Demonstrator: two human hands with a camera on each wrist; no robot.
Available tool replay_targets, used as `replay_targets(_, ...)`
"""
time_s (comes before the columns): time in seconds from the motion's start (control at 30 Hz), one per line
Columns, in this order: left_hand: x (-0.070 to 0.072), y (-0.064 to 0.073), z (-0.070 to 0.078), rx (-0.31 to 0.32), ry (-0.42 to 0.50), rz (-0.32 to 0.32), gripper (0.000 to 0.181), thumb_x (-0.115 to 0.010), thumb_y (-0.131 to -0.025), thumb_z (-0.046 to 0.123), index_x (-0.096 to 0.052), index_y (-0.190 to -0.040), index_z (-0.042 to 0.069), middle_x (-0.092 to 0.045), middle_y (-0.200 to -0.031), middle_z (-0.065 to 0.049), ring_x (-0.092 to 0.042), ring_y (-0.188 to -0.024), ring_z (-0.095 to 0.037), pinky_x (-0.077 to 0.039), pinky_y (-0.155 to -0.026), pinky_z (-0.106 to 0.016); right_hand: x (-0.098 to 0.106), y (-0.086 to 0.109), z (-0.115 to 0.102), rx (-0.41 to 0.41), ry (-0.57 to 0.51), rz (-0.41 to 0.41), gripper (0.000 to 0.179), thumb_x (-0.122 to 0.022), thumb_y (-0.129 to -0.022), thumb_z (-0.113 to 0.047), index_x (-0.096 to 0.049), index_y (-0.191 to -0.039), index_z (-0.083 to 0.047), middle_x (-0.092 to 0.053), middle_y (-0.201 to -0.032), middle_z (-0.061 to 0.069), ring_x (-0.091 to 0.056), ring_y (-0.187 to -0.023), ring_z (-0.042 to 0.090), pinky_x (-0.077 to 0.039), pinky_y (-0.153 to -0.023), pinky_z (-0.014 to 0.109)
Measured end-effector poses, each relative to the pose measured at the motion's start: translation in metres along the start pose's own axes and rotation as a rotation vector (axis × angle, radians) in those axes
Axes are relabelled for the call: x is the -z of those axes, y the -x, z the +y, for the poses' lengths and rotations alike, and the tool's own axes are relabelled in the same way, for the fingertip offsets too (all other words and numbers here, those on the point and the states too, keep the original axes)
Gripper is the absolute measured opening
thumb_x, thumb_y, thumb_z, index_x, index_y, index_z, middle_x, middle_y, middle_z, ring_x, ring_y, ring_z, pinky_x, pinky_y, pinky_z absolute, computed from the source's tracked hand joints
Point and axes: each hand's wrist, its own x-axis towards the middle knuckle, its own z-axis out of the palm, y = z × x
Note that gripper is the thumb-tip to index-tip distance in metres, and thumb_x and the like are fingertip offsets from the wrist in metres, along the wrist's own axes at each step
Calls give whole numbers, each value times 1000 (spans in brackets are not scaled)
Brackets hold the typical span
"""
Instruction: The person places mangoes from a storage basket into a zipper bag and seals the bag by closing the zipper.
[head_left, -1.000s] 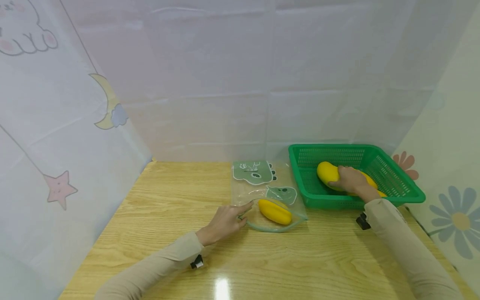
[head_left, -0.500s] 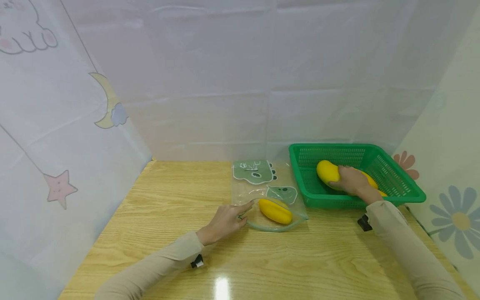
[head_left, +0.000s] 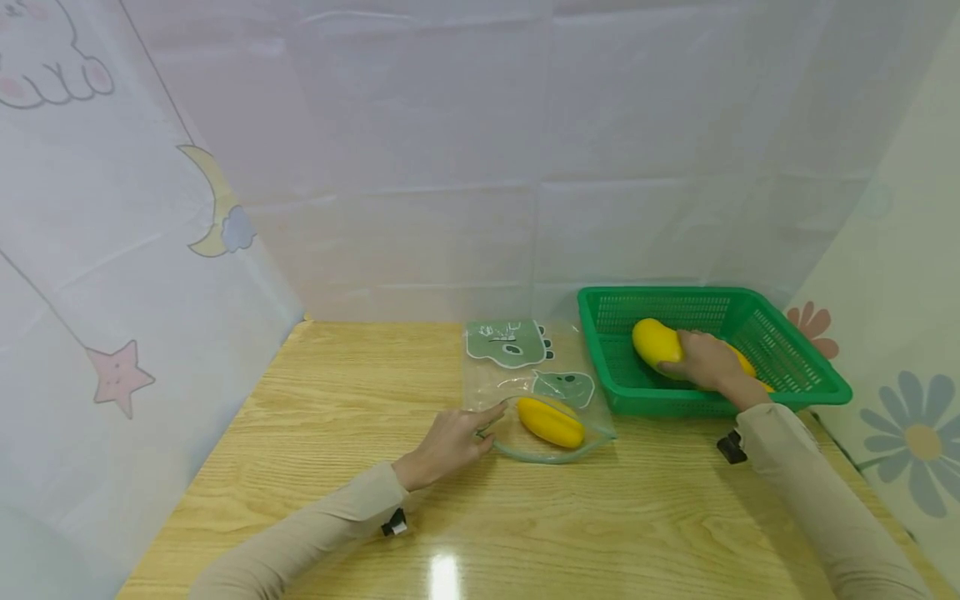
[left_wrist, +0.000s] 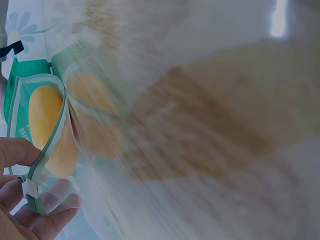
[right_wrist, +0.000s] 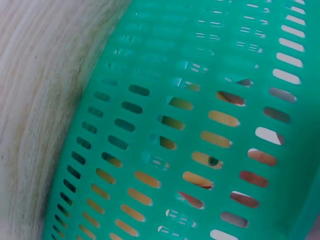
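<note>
My left hand (head_left: 453, 442) pinches the left end of the open mouth of a clear zip bag (head_left: 540, 460), which lies on the table with green cartoon prints. One yellow mango (head_left: 551, 422) rests inside, just behind the mouth. Up close in the left wrist view, thumb and fingers hold the green rim beside a white slider (left_wrist: 31, 189). Over at the right, my right hand (head_left: 708, 362) reaches into a green basket (head_left: 645, 404) and grips a large yellow mango (head_left: 655, 346). More yellow fruit (head_left: 745, 360) shows behind that hand. The basket's slotted wall (right_wrist: 115, 75) hides the hand in the right wrist view.
A wooden table (head_left: 360, 367) carries the bag and basket. Behind it hangs a pale sheet (head_left: 420, 167), with printed sheets on both sides. The basket stands at the back right, close to the flowered sheet (head_left: 915, 442).
My right hand has shifted very slightly to the right in the basket, and the mango's visible end has tilted a little. The left hand and bag stay put.
</note>
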Motion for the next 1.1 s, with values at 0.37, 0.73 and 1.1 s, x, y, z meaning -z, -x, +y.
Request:
replay_targets(0.37,-1,-2,-1,3,-6,7,53,-76,-83,4,-61,-134,4,-74,-104,-8,-24,-44,3,-23,-38,-12,7,4,-1,14,-15,53,78,-71,-89,-37,-43,-133,20,-62,-99,27,-52,-68,26,-43,-55,40)
replay_targets(0.73,2,-4,-1,10,16,7,54,-76,-83,3,-61,-134,3,-75,-88,-6,-23,-43,4,-24,-37,-13,13,6,-13,48,-33,87,79,-70,-91,-39,-42,-138,18,-55,-122,38,-60,-83,35,-49,-65,50)
replay_targets(1.1,1,-1,-1,2,36,6,53,-76,-82,2,-61,-133,3,-75,-89,-7,-19,-42,5,-22,-37,-12,16,12,-26,52,-34,100,77,-71,-91,-36,-41,-138,18,-53,-124,40,-60,-87,38,-49,-66,52)
